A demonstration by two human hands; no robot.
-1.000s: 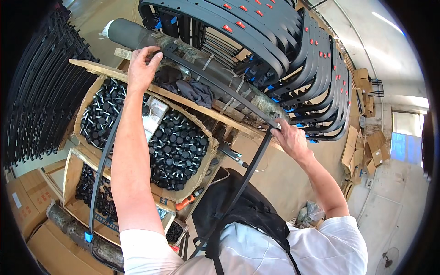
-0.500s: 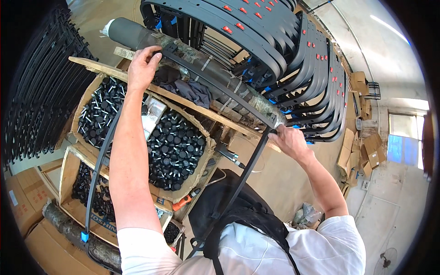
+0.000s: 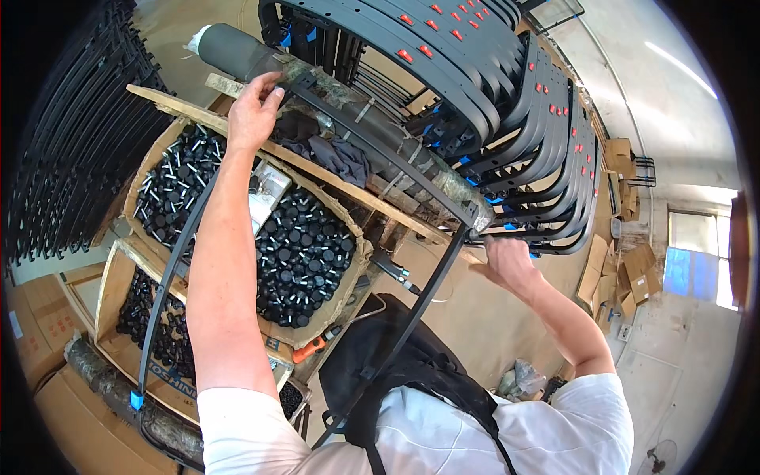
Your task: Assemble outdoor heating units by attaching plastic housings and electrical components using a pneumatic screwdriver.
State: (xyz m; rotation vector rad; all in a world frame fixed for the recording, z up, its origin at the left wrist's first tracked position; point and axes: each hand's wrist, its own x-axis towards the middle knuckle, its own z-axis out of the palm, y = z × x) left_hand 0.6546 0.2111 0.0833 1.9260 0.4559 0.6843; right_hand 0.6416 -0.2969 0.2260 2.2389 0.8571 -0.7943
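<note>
A black metal tube frame (image 3: 380, 152) lies across a padded roller, its two side bars running down toward me. My left hand (image 3: 253, 115) is at the frame's far left corner, thumb and fingers closed about it; what lies between the fingertips is mostly hidden. Beside the right corner is my right hand (image 3: 511, 261), its thumb stretched out apart from the curled fingers. A small dark knob (image 3: 473, 235) sits at that corner, close to the right fingertips. Below my left forearm, a carton holds many black-headed knob bolts (image 3: 305, 257) with silver threads.
Bent black frames (image 3: 467, 87) with red and blue parts are stacked behind the padded roller (image 3: 229, 51). More black frames (image 3: 87, 134) stand at the left. A wooden box (image 3: 119, 317) holds small black parts. An orange-handled tool (image 3: 310, 348) lies near the carton. Cardboard boxes (image 3: 633, 273) lie at right.
My right hand has slipped slightly right and down off the corner knob, its thumb now apart from the fingers. My left hand stays at the left corner. The view has shifted slightly.
</note>
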